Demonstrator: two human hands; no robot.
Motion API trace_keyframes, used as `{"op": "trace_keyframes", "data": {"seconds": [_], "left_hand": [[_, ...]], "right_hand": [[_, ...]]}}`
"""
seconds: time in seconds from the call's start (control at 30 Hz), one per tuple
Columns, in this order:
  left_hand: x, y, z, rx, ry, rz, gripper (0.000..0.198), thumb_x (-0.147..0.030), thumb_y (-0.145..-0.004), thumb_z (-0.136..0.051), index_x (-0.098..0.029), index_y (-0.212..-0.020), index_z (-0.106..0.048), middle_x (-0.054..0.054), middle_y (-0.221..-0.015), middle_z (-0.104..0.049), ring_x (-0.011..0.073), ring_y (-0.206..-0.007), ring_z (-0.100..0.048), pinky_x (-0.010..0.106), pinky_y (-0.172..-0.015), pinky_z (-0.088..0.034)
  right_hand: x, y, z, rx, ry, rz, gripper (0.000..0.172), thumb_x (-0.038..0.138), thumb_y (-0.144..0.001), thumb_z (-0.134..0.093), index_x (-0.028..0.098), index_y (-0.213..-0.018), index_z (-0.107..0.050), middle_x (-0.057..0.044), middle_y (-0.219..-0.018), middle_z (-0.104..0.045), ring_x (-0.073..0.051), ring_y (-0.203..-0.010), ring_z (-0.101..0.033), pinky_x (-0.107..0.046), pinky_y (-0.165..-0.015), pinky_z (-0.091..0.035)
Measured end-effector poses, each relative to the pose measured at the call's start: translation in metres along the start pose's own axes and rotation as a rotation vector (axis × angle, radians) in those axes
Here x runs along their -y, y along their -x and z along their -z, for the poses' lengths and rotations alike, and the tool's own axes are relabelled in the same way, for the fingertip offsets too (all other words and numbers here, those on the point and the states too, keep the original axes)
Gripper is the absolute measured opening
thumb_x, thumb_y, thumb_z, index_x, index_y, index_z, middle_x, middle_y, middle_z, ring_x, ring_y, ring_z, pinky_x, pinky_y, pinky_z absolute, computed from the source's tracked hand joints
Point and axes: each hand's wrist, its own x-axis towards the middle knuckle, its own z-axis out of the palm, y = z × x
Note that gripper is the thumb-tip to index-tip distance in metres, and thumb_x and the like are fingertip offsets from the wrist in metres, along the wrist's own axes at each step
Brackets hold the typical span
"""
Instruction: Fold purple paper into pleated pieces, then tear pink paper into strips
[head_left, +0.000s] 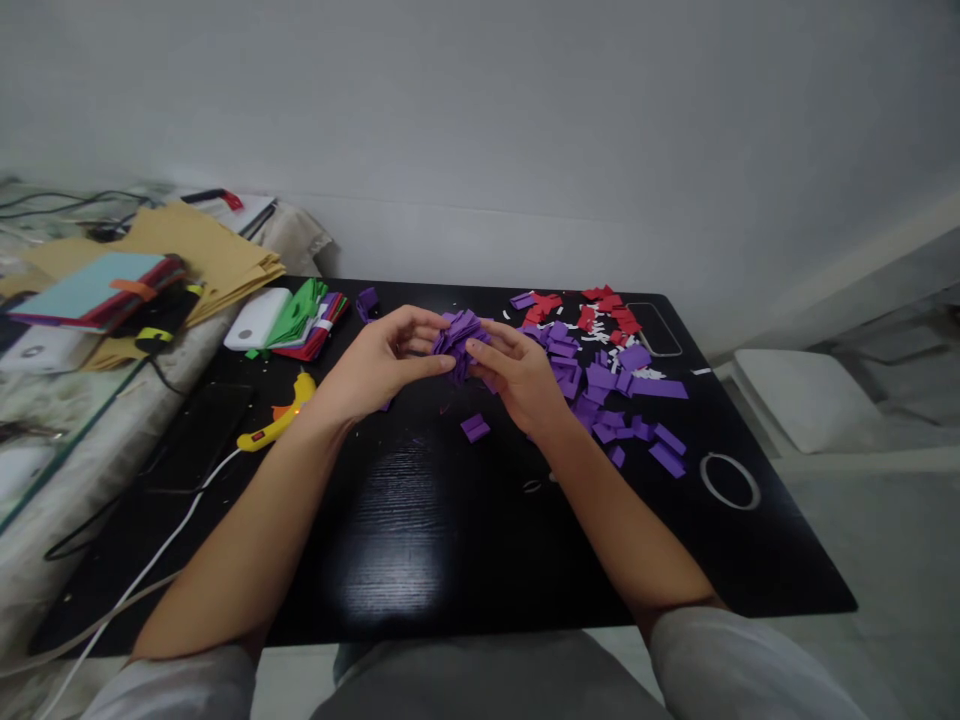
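Note:
Between my two hands, just over the black table [390, 540], is a bunch of folded purple paper pieces [460, 338]. My left hand [397, 355] grips its left side, thumb in front and fingers behind. On the right side, my right hand [514, 365] holds the bunch with thumb and fingers. A single folded purple piece [475, 428] lies on the table below the hands. Many more purple paper pieces [600, 385] are scattered to the right of my right hand. How the pieces in the bunch are joined cannot be made out.
A yellow glue gun [277, 415] with a white cord lies at left. Behind it are green paper sheets [298, 312] and a white device [257, 320]. Red paper pieces [622, 318] lie at back right, a round ring [730, 481] at right. Brown envelopes [202, 250] rest on the left-hand surface.

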Motion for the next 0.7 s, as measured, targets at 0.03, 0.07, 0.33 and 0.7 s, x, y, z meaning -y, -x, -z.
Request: {"op": "trace_keyframes", "data": {"seconds": [0.03, 0.07, 0.33, 0.7], "left_hand": [[0.001, 0.0, -0.001, -0.008, -0.026, -0.012, 0.046, -0.031, -0.071, -0.089, -0.019, -0.111, -0.069, 0.006, -0.108, -0.075, 0.0192, -0.095, -0.07, 0.037, -0.091, -0.058], [0.002, -0.001, -0.002, -0.024, -0.062, -0.029, 0.046, -0.031, -0.071, -0.089, -0.02, -0.11, -0.069, 0.006, -0.108, -0.074, 0.0189, -0.094, -0.069, 0.036, -0.089, -0.057], [0.005, 0.0, -0.006, -0.185, -0.321, -0.103, 0.039, -0.027, -0.071, -0.085, -0.02, -0.103, -0.064, 0.002, -0.104, -0.068, 0.0163, -0.088, -0.06, 0.03, -0.077, -0.051], [0.003, 0.001, 0.028, -0.099, -0.269, -0.06, 0.057, -0.039, -0.065, -0.094, -0.021, -0.105, -0.058, -0.001, -0.089, -0.063, 0.0167, -0.078, -0.059, 0.029, -0.07, -0.046]], "right_hand": [[0.001, 0.0, 0.0, 0.013, -0.003, -0.005, 0.043, 0.039, -0.073, -0.091, 0.03, -0.113, -0.077, -0.001, -0.114, -0.079, -0.022, -0.107, -0.074, -0.041, -0.097, -0.062], [0.001, 0.0, 0.001, 0.024, -0.005, -0.008, 0.043, 0.039, -0.074, -0.091, 0.03, -0.114, -0.077, -0.001, -0.114, -0.079, -0.022, -0.106, -0.074, -0.041, -0.097, -0.062], [-0.003, -0.001, 0.001, -0.039, 0.035, -0.028, 0.046, 0.033, -0.072, -0.087, 0.023, -0.116, -0.075, -0.002, -0.099, -0.08, -0.02, -0.09, -0.075, -0.039, -0.088, -0.063], [0.005, -0.001, 0.008, -0.088, 0.213, 0.017, 0.039, 0.032, -0.075, -0.083, 0.021, -0.11, -0.074, 0.002, -0.079, -0.071, -0.014, -0.071, -0.066, -0.033, -0.072, -0.059]]}}
